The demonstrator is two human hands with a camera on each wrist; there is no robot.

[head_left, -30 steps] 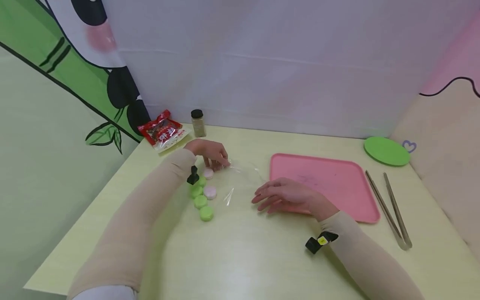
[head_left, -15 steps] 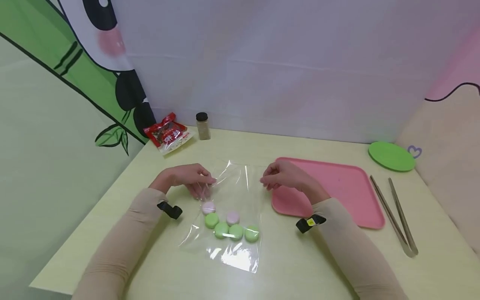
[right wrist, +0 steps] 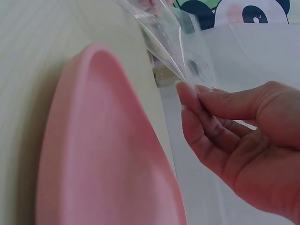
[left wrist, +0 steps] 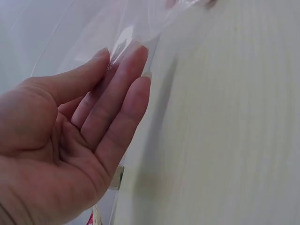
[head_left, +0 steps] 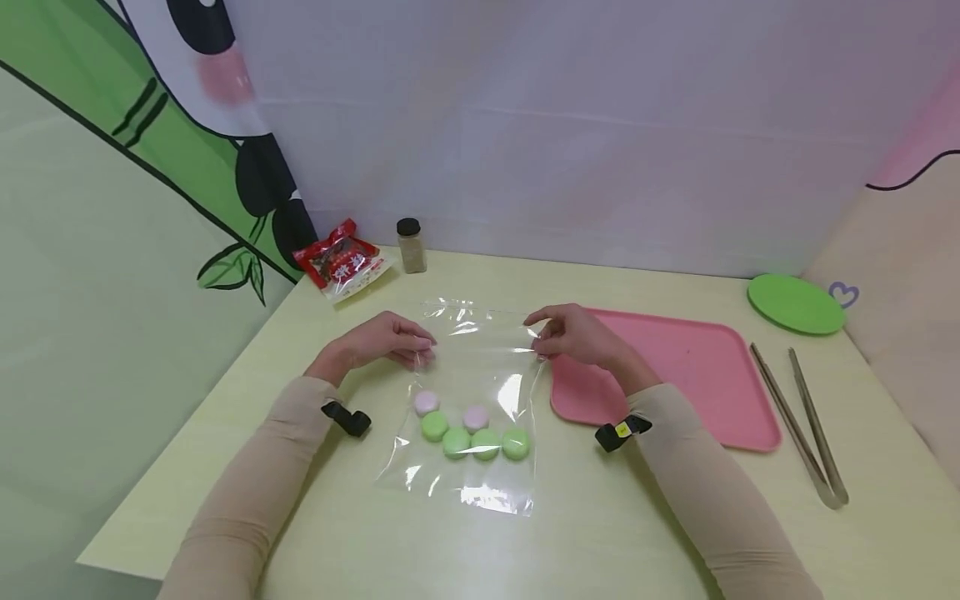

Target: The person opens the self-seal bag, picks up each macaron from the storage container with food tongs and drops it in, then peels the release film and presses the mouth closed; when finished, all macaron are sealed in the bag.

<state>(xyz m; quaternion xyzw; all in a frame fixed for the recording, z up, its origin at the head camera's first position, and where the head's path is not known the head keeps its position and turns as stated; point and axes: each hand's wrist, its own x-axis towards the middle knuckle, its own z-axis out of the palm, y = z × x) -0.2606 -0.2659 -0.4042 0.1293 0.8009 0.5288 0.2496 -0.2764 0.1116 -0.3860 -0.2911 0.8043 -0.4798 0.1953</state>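
Observation:
A clear plastic bag [head_left: 480,367] lies spread over the middle of the table, its upper end held up between two hands. Inside sit several green macaron-like rounds [head_left: 485,444] and two pale pink ones [head_left: 476,418], gathered in its lower half. My left hand [head_left: 390,337] pinches the bag's left edge between thumb and fingers; the left wrist view shows the film [left wrist: 124,40] at the fingertips. At the opposite edge, my right hand [head_left: 581,340] pinches the plastic with thumb and index finger, close over the pink tray [head_left: 675,350].
Steel tongs [head_left: 813,442] lie right of the tray. A green plate [head_left: 797,304] is at the back right corner. At the back left are a red and white food packet [head_left: 343,262] and a black-capped jar [head_left: 412,248]. A printed curtain hangs behind the table.
The bag has been swung round toward me, its contents now in a row at the near end. My right hand has moved from beside the tray to grip the bag's right edge.

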